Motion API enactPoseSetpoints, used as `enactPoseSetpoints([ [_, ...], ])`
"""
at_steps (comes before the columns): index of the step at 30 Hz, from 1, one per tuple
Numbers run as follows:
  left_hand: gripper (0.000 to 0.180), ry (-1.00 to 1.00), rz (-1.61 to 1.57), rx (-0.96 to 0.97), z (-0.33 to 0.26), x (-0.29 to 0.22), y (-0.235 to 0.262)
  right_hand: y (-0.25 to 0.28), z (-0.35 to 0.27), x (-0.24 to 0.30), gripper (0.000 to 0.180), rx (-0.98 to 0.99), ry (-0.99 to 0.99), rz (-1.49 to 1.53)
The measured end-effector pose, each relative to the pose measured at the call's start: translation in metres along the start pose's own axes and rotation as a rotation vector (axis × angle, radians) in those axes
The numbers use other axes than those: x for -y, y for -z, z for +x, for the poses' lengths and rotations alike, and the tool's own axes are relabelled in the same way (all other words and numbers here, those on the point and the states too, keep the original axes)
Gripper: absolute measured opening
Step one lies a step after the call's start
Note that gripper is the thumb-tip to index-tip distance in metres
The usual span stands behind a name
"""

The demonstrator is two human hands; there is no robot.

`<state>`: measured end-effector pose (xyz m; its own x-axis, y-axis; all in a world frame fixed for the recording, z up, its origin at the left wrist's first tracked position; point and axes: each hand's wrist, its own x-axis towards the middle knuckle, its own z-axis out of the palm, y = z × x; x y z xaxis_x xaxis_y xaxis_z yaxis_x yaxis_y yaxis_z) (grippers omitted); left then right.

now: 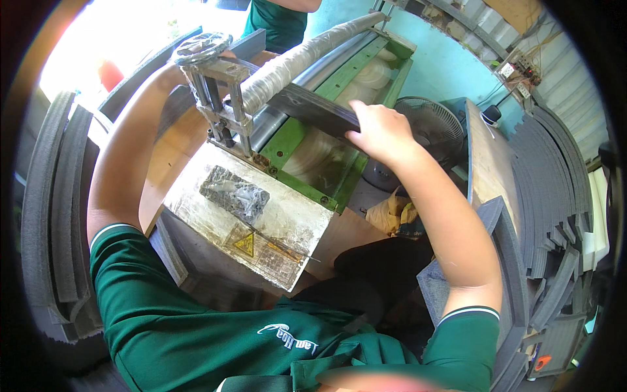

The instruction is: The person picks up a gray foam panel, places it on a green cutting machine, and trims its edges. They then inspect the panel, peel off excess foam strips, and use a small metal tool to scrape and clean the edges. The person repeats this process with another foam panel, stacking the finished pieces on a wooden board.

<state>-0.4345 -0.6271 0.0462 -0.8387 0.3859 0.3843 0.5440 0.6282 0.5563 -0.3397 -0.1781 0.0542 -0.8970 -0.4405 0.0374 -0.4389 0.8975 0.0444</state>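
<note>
1. Right hand (386,134), right of centre in the frame: closed, thumb and fingers gripping the near end of a dark strip (313,110).
2. Left hand (175,70), upper left: only a bit shows beside the metal handwheel (204,47); the rest is hidden. Can't tell from here whether it's open, closed or gripping.
3. Dark strip location: upper middle, slanting across the green machine frame (284,151). It passes under the plastic-wrapped roller (307,55), showing on both sides of it.
4. Progress, my read: this piece is midway, part through and part not, and not clear of the machine. Which end went in first, can't tell.
5. Rest of the batch: grey strips stacked far left (49,215), more grey strips at the right edge (552,176). Can't say which are done and which are left; going by the piles, this is one of many.
6. Nearby: lumpy wrapped block (235,194) on the worn white panel (189,179), centre left. Neither hand is on it. Fan (431,124) behind the right hand.
7. Another person in a green shirt (277,26), top of frame, beyond the roller; their hands aren't clear to me.
</note>
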Motion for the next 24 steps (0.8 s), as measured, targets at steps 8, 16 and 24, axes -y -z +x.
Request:
enactPoseSetpoints([
  [8,0.052,0.422,0.752,0.017,-0.004,0.007,0.039,-0.005,-0.005,-0.009,0.031,-0.028,-0.006,0.073],
  [16,0.046,0.664,0.897,-0.101,-0.014,0.009,0.071,-0.043,0.027,0.030,0.039,-0.458,0.104,0.574],
  [24,0.044,0.902,0.810,-0.343,-0.029,0.027,0.125,-0.062,0.064,0.062,0.017,-0.498,0.045,0.892],
])
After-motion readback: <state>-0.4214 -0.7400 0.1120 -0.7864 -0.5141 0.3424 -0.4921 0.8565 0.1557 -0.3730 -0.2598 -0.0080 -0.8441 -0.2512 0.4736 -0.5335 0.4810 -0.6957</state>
